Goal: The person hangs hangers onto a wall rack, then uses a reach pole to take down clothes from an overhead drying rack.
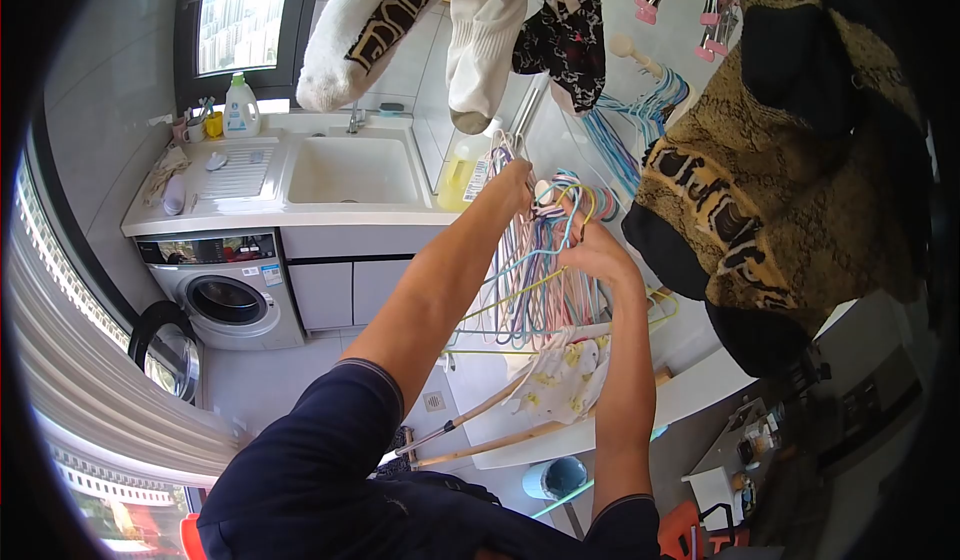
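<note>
"So, where are the hangers (543, 260), and how are they held?"

"They are bunched at a white knob (543, 193), above a yellow-patterned cloth (563, 378). Several appear to be gripped near their tops by the right hand (598, 252), between thumb and curled fingers. The left hand (516, 182) is set at the bunch's opposite side; whether anything is grasped there cannot be told, since its fingertips are hidden."

"And how is tangling best avoided?"

"The tops are best handled close to the knob, with the bunch steadied from the opposite side. Any crossed bar is better eased free than tugged, lest its neighbours be dragged along."
</note>
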